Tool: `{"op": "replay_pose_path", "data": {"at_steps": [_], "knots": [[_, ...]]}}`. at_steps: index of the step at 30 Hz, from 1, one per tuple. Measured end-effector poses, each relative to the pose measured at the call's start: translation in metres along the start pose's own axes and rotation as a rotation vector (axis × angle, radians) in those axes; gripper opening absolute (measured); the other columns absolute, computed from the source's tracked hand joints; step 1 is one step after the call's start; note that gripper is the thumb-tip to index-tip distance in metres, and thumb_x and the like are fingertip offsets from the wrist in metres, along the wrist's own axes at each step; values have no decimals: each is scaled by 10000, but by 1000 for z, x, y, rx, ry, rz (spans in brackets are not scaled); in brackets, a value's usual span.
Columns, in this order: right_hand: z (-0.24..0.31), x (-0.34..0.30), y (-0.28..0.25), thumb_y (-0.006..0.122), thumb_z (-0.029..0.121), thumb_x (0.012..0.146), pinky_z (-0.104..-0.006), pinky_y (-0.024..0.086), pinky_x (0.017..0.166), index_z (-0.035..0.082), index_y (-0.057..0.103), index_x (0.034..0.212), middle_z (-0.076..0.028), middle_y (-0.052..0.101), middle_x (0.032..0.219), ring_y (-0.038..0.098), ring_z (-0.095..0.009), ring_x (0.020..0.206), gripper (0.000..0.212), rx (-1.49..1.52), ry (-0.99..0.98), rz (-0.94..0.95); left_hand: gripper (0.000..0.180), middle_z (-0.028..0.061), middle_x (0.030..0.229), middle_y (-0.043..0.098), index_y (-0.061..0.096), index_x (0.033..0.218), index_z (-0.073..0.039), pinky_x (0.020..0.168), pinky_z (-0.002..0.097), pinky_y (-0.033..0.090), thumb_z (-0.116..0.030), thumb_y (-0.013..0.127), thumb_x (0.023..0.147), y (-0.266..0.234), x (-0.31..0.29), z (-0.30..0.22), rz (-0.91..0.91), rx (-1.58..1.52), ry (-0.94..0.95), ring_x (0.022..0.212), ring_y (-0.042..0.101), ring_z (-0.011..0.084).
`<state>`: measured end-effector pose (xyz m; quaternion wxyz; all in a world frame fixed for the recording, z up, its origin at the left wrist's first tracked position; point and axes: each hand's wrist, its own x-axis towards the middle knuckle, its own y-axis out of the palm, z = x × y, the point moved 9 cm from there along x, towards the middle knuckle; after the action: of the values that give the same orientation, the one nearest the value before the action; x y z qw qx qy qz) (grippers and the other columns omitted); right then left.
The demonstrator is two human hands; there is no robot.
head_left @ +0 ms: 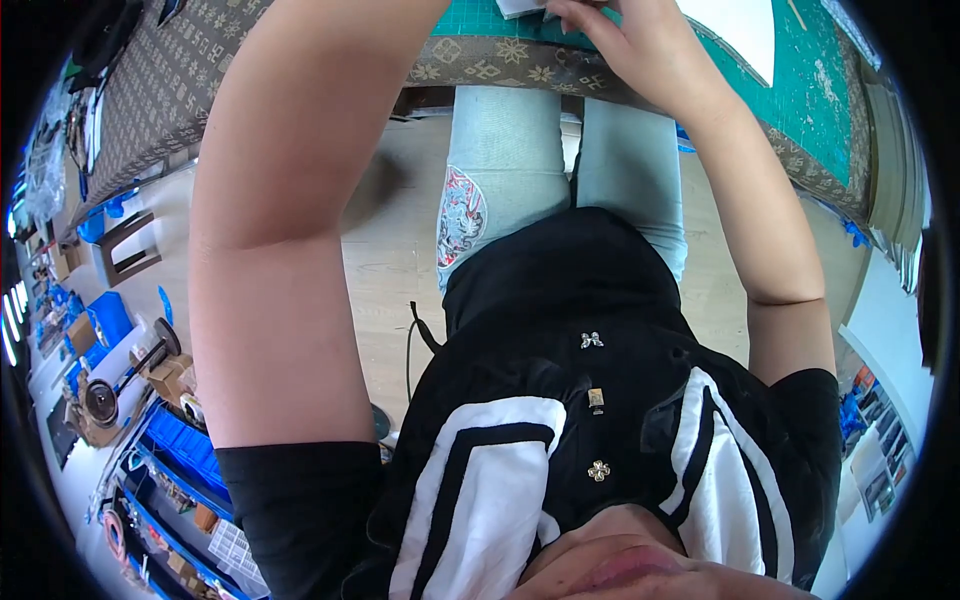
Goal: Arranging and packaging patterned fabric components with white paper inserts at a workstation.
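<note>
My left forearm (340, 60) runs up and out past the upper edge, so my left hand is out of the picture. Only part of my right hand (622, 42) shows at the top, over the near edge of the table. Its thumb and a finger come together beside a small pale, flat-edged thing (520, 8), cut off by the frame. What the fingers pinch is too small and too cropped to make out. Under them lies a green cutting mat (462, 18). Right of my wrist, a white sheet (735, 40) rests on the mat.
A patterned brown cloth (480, 60) covers the table and hangs over its near edge, above my legs. A thin stick (797, 14) lies at the far right of the mat. Blue shelves (180, 510) with boxes and a stool (130, 250) stand at left.
</note>
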<state>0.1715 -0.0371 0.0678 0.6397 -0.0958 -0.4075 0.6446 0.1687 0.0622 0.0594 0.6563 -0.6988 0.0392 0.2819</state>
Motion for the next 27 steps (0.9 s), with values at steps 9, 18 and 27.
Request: {"op": "replay_pose_path", "data": {"at_steps": [9, 18, 27], "knots": [[-40, -52, -52, 631, -26, 969, -305, 564, 751, 75, 437, 1290, -110, 613, 1027, 637, -181, 893, 388, 493, 341, -342, 858, 158, 1428, 469, 568, 1327, -155, 1013, 498, 480, -303, 982, 589, 9, -1, 18, 443, -442, 144, 1279, 516, 396], [-100, -141, -204, 659, -27, 977, -336, 603, 847, -73, 506, 1188, -276, 691, 1189, 732, -257, 922, 264, -49, 249, -770, 781, 172, 1433, 461, 578, 1253, -153, 1063, 515, 440, -288, 978, 596, 28, 20, 24, -24, -159, 102, 1319, 473, 402], [-78, -139, -161, 626, 30, 1016, -360, 542, 962, -15, 553, 1168, -269, 694, 1188, 695, -242, 1042, 175, 306, 146, -699, 775, 209, 1494, 387, 571, 1233, -175, 1124, 521, 400, -300, 982, 588, 11, -5, 15, -23, -306, 151, 1379, 394, 444]]}}
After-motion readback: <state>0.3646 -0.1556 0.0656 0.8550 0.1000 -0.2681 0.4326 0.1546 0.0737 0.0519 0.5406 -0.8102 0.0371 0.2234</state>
